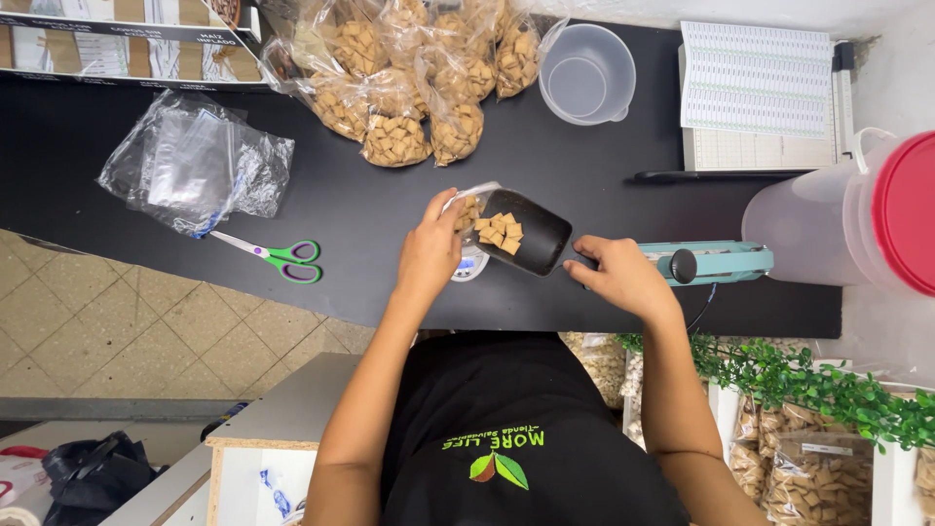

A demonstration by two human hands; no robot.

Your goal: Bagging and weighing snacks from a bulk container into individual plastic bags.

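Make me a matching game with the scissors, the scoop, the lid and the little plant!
Things:
1. scissors
2. scoop
3. lid
4. plant

Colours:
A. red
B. black
C. green and purple handles
D. green leaves

Pairs: 1-C, 2-B, 3-A, 4-D. The right hand holds the scoop, which carries tan squares, and the left hand holds a clear bag at its mouth.

A black scoop (526, 234) lies tilted over the black counter, its open mouth toward a small clear bag (466, 206) and a few tan square cereal pieces (500, 232) resting inside it. The bag stands open above a small scale (469, 265), already partly filled with the same pieces.
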